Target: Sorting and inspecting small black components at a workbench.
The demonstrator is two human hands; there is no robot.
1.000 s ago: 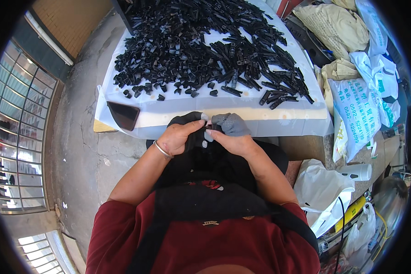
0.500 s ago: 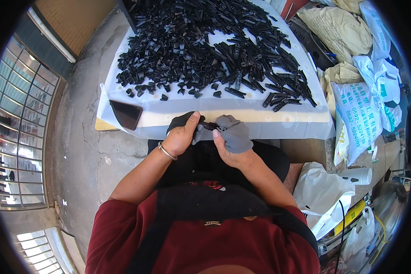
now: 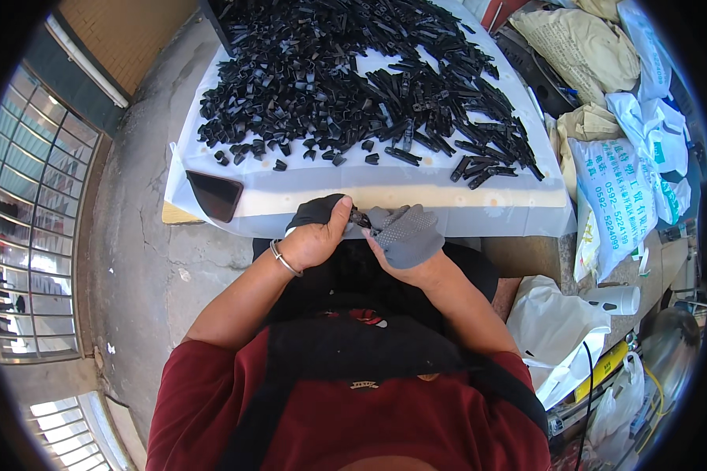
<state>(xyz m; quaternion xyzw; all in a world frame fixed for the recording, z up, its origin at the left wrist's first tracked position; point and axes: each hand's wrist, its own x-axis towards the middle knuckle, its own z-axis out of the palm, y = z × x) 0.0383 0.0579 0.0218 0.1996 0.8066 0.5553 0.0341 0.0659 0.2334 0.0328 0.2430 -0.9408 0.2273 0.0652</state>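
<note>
Draped table [image 3: 518, 220], hands [image 3: 316, 233] (part-gloved) holding black part [image 3: 360, 218]

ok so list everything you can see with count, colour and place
short bent parts: too many to count, black, heaped left on the table
long parts: too many to count, black, heaped right
held part: one, black, between the hands
phone: one, dark, near left corner
table cover: one, white, under the heaps
sacks: several, beige or bluish white, right of the table
plastic bag: one, white, lower right
cylinder: one, white, beside that bag
shirt: one, maroon, bottom centre
left fingers: one set, black glove, bare thumb, gripping the held part
right fingers: one set, grey glove, bare thumb, at its other end
</note>
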